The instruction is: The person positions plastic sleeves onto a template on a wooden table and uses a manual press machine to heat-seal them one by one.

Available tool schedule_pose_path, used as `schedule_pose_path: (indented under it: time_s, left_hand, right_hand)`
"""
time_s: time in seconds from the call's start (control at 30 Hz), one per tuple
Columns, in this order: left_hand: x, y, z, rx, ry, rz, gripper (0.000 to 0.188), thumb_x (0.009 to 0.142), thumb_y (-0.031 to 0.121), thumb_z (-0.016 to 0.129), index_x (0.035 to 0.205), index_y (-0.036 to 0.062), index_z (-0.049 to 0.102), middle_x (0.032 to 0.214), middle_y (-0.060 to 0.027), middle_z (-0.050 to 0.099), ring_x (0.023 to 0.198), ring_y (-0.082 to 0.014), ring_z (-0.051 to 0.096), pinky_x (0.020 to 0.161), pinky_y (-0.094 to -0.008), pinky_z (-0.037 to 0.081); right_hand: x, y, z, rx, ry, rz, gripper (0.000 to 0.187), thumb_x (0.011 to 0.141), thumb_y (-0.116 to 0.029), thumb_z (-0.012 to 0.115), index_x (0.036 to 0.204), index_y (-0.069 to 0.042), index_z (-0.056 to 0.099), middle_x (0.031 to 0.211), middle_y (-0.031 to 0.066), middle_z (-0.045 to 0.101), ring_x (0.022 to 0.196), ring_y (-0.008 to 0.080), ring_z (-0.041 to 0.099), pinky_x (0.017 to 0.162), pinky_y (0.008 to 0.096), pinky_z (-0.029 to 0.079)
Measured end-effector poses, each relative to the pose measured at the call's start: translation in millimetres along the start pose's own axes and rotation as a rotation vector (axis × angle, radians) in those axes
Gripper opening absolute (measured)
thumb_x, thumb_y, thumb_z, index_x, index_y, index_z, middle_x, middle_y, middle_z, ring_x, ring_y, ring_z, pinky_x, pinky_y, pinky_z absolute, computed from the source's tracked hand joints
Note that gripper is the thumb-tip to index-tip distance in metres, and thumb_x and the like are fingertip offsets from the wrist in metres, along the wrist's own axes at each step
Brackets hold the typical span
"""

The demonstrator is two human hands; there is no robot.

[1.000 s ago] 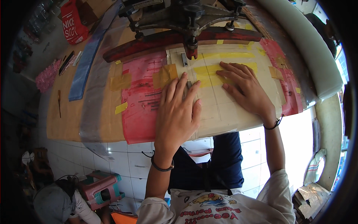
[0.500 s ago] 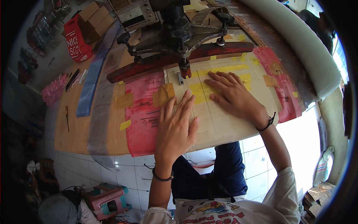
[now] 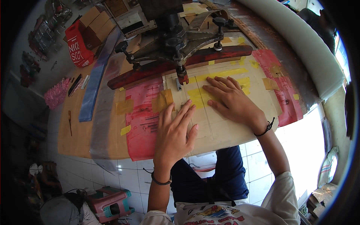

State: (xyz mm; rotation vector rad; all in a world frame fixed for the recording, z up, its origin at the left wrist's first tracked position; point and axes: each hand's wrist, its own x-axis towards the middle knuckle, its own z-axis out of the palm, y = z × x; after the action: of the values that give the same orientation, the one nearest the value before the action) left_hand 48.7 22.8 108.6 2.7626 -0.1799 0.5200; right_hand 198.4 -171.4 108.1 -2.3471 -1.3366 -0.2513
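My left hand [image 3: 173, 132] lies flat with fingers spread across the left part of a beige sheet [image 3: 214, 129], beside a red taped strip [image 3: 139, 139]. Farther right, my right hand [image 3: 235, 100] rests palm down on the same sheet, fingers stretched over its yellow tape patches [image 3: 225, 72]. Neither hand grips anything. Just beyond my left fingertips, a small metal piece [image 3: 178, 84] sits on the sheet by a dark drawn line. Above it hangs the red-tipped prong [image 3: 182, 76] of a dark metal machine head [image 3: 176, 47].
A long curved red bar [image 3: 150, 71] spans the table under the machine head. To the left lie a blue strip [image 3: 92, 90], a thin brown-handled tool [image 3: 69, 122] and a pink fluffy bundle [image 3: 57, 92]. A white roll [image 3: 296, 45] borders the right side. A stool [image 3: 108, 204] stands lower left.
The whole picture has shifted slightly. Both hands stay flat on the sheet in nearly the same places, and nothing has been taken hold of.
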Motion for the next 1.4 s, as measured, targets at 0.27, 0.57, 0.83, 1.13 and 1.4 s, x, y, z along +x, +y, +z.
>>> schedule_pose_path:
  time_s: [0.27,0.57,0.83,1.13,1.4]
  left_hand:
    - [0.4,-0.3,0.3,0.025,-0.008,-0.01,0.051,0.091,0.023,0.059,0.139,0.0045,0.057,0.15,-0.0074,0.051,0.132,-0.0409,0.042,0.114,-0.0512,0.032]
    - [1.5,1.6,-1.6,0.022,-0.025,-0.018,0.053,0.09,0.023,0.06,0.139,0.0052,0.057,0.15,-0.0073,0.051,0.132,-0.0405,0.042,0.114,-0.0508,0.031]
    - [3.2,1.6,-1.4,0.029,-0.03,-0.027,0.052,0.09,0.023,0.06,0.139,0.0057,0.057,0.15,-0.007,0.051,0.133,-0.0399,0.042,0.115,-0.0501,0.031]
    - [-4.2,6.3,-1.0,0.02,-0.017,-0.039,0.051,0.091,0.022,0.06,0.139,0.0052,0.056,0.15,-0.0072,0.051,0.134,-0.0408,0.042,0.115,-0.0507,0.032]
    - [-11.8,1.7,12.6,-0.193,0.297,-0.165,0.038,0.09,0.007,0.057,0.127,0.0024,0.06,0.137,-0.0164,0.059,0.127,-0.0383,0.052,0.11,-0.0458,0.039]
  right_hand:
    - [-0.2,1.7,1.5,-0.004,0.021,-0.008,0.047,0.101,-0.035,0.053,0.137,-0.005,0.058,0.15,0.0186,0.049,0.142,0.0361,0.04,0.12,0.0529,0.022]
    - [-0.4,1.6,0.8,0.017,0.016,-0.003,0.047,0.101,-0.036,0.053,0.136,-0.006,0.058,0.151,0.0177,0.047,0.143,0.0356,0.039,0.121,0.0534,0.022]
    - [0.0,3.0,2.4,0.014,0.023,0.0,0.047,0.102,-0.037,0.052,0.136,-0.007,0.058,0.151,0.0175,0.047,0.143,0.0348,0.038,0.121,0.0537,0.022]
    - [-5.6,0.3,3.8,0.017,0.036,-0.01,0.046,0.101,-0.036,0.052,0.136,-0.007,0.058,0.15,0.0178,0.049,0.142,0.0356,0.04,0.12,0.0539,0.022]
    - [-10.1,2.5,-11.8,0.027,0.079,-0.063,0.039,0.1,-0.03,0.055,0.13,-0.006,0.062,0.148,0.0174,0.051,0.135,0.0364,0.047,0.116,0.051,0.03]
